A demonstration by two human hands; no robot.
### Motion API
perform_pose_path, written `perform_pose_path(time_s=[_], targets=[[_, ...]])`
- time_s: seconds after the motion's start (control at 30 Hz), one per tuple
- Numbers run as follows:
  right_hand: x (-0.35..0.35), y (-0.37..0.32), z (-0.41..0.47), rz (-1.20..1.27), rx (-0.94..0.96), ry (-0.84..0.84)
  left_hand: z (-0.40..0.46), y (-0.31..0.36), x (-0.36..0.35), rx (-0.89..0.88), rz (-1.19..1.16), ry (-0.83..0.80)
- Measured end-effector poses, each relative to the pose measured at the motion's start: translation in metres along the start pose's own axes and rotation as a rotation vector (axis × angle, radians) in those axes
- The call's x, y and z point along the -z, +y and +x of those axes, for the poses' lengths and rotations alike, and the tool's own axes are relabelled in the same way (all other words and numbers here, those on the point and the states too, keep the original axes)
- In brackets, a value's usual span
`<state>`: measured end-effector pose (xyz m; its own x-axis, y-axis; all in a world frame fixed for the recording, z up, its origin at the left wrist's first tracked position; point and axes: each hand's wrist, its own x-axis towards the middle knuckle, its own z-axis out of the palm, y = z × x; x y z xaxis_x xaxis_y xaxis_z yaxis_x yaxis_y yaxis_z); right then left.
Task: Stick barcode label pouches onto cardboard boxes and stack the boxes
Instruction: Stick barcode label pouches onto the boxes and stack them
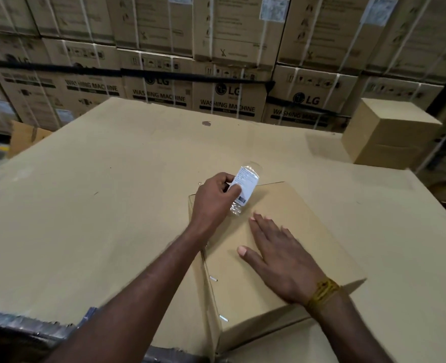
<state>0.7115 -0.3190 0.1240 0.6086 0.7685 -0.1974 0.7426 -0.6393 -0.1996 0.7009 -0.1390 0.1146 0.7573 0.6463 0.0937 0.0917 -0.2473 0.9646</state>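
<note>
A clear plastic barcode label pouch (243,188) is pinched in the left hand (215,199) above the far corner of a flat brown cardboard box (290,231), which is steadied under the flat, outspread right hand (277,255); the pouch is judged not yet stuck, with stacking beside the second brown box (389,134) on the desk (85,179) still ahead

just the one head cam, wide-angle, looking forward and down from close above the cardboard worktop (85,205), washing-machine cartons (227,98) stacked behind it
</note>
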Motion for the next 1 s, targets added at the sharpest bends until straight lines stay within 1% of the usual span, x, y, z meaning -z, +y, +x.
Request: perform_pose_path(time_s=[0.1,0.2,0.33,0.47,0.57,0.67,0.73,0.83,0.93,1.0], targets=[[-0.009,-0.001,-0.040,0.043,0.013,-0.016,-0.001,-0.001,0.001,-0.001,-0.021,-0.027],[-0.009,-0.003,-0.063,0.041,-0.003,-0.081,-0.001,0.001,0.002,-0.012,-0.008,-0.049],[-0.001,-0.004,-0.030,0.094,-0.016,-0.063,0.002,0.000,0.002,-0.022,0.032,-0.054],[0.005,-0.004,0.005,0.074,-0.043,-0.052,0.002,0.000,0.001,-0.023,0.030,-0.050],[0.002,-0.009,-0.012,0.054,-0.047,-0.033,0.001,-0.001,0.002,-0.020,0.013,-0.038],[-0.005,-0.017,-0.046,0.059,-0.005,-0.034,0.000,-0.001,0.002,-0.027,0.006,-0.047],[-0.005,-0.016,-0.051,0.049,0.006,-0.060,0.001,0.000,0.002,-0.031,0.010,-0.047],[0.000,-0.008,-0.021,0.025,0.021,-0.073,0.003,-0.001,0.002,-0.035,0.033,-0.036],[0.003,-0.001,0.014,0.012,0.004,-0.043,0.004,-0.003,0.000,-0.039,0.045,-0.009],[0.001,0.001,0.022,-0.014,-0.006,-0.031,0.004,-0.003,0.000,-0.033,0.027,0.015]])
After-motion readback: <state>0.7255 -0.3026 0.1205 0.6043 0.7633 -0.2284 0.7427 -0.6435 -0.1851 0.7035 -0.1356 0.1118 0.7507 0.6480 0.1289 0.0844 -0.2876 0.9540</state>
